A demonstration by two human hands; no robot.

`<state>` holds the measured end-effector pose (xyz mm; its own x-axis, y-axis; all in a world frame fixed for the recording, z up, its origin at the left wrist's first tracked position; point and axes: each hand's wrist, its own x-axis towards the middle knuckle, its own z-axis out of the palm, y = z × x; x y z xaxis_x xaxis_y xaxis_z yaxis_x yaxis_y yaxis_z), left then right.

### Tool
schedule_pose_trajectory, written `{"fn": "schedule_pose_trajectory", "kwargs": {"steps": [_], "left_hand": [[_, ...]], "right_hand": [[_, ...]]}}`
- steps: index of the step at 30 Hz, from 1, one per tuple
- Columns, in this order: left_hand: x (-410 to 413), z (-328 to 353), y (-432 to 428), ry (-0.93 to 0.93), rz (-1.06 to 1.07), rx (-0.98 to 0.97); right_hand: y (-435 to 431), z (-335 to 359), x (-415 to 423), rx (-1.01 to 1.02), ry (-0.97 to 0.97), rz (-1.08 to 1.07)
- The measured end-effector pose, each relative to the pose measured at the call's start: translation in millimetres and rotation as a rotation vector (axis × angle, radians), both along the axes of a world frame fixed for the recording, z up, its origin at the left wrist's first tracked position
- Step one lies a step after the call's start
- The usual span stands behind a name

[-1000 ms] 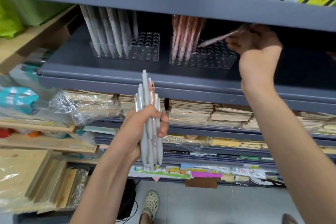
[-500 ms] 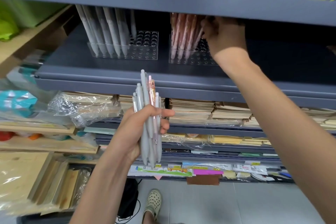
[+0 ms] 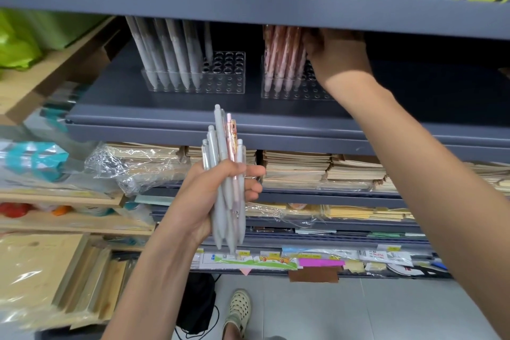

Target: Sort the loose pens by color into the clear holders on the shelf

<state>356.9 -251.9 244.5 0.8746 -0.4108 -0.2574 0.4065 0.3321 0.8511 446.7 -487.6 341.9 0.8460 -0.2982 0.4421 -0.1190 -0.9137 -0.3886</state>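
1. The left hand (image 3: 204, 196) is in front of the shelves, lower than the grey shelf (image 3: 179, 116). Its fingers and thumb are curled round a bundle of pens (image 3: 220, 146), and the bundle stands nearly upright with the push-button ends up. Most pens in it are grey; one pink pen (image 3: 231, 141) stands among them.
2. The right hand (image 3: 335, 55) reaches up onto the grey shelf, with its back to the camera. It is just beside the pink pens (image 3: 281, 55), and it seems to touch them. Its fingertips are hidden in the shadow under the upper shelf edge (image 3: 248, 5), so I cannot tell how far this hand is open, or whether it has hold of a pen.
3. Two clear holders stand on the grey shelf, side by side and apart. The left holder (image 3: 226, 83) carries grey pens (image 3: 165, 50) in its left part, all leaning to the left; round holes show in its right part.
4. The right holder (image 3: 303, 92) carries the pink pens in its left part, tips down; the right hand and wrist cover its right part.
5. Under the grey shelf lie stacks of brown notebooks (image 3: 295, 165), and some are under clear plastic wrap (image 3: 132, 163). On the floor a foot in a light shoe (image 3: 238, 309) is visible.
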Motion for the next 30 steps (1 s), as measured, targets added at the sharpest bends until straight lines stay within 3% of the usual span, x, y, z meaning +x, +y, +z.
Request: {"fn": "schedule_pose_trajectory", "kwargs": {"steps": [4,6,8,11,13,21,25,30], "left_hand": [[0.6,1.2,6.0,-0.016,-0.007,-0.017],[1.5,0.6,8.6,-0.02,-0.017,-0.024],[1.7,-0.4,9.6,-0.044,-0.035,-0.014],[1.8,-2.2,9.6,-0.074,-0.048,-0.005],[1.7,-2.8,9.9,-0.079,-0.067,-0.004],[1.8,-1.6,20.0,-0.099,-0.132,-0.024],[2.8,-0.3,26.7,-0.091,-0.129,-0.023],[3.1,-1.8,32.3,-0.017,-0.053,-0.026]], "right_hand": [[1.6,-6.4,-14.8,0.107,-0.183,-0.082],[10.1,-10.0,-33.9,0.327,-0.289,0.049],[22.8,-14.0,-52.7,0.519,-0.167,0.244],[45.4,-24.2,-71.9,0.615,0.163,0.496],[57.5,-30.4,-77.7,0.688,0.278,0.61],[74.4,-44.7,-73.8,0.908,0.396,0.728],[75.2,-44.4,-72.0,1.105,0.312,0.71],[66.1,-43.3,-70.4,1.259,0.024,0.636]]}}
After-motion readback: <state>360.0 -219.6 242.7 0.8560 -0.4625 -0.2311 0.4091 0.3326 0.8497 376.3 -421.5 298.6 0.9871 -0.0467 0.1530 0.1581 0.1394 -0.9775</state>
